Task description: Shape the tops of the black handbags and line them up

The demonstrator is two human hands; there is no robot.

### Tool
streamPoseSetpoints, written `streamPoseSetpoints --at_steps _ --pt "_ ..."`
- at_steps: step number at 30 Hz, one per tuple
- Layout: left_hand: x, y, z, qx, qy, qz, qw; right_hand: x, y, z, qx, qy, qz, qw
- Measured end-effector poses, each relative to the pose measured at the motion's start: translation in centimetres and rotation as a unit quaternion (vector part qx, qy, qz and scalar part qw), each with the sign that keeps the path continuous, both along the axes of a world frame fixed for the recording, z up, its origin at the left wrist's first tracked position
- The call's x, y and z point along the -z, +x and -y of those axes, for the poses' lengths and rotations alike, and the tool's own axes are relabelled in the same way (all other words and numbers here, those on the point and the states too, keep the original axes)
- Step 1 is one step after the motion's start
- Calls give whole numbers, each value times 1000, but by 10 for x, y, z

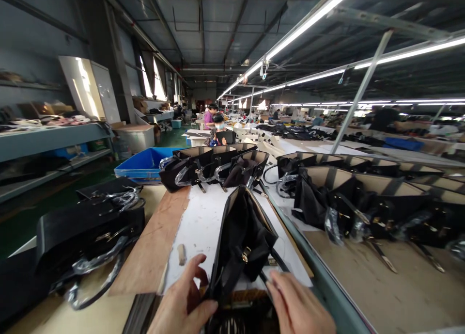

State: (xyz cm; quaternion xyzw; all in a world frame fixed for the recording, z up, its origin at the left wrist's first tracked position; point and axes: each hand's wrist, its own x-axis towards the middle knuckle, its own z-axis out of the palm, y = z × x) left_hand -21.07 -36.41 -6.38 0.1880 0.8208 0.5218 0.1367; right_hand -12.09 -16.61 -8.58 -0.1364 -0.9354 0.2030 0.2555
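Note:
A black handbag (249,227) with a beige lining and a gold-coloured metal fitting (246,254) sits right in front of me on the table. At its lower left is my left hand (185,300), thumb and fingers apart, with the thumb tip close to the bag's near edge. On the other side, my right hand (300,302) is closed, its fingertips pinching a thin black strap (279,260) beside the bag. Part of that strap is hidden behind my fingers. Below the bag, between my hands, lies a dark object whose kind I cannot make out.
Black handbags with plastic-wrapped handles stand in rows ahead (214,162) and to the right (385,203); more lie at left (90,232). A blue bin (143,163) is beyond the table. White paper (199,217) covers part of the tabletop. People work in the distance.

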Motion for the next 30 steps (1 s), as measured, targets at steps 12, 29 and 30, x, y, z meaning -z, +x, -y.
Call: streamPoseSetpoints --at_steps 12,29,30 --pt "-79 -14 12 -13 -255 -205 945 -54 -61 -9 12 -184 75 980" --pt "-107 -43 -115 368 -314 -373 792 -61 -55 -41 -143 -193 23 970" --pt "-105 -45 -117 362 -300 -368 802 -63 -52 -44 -132 -195 26 972"
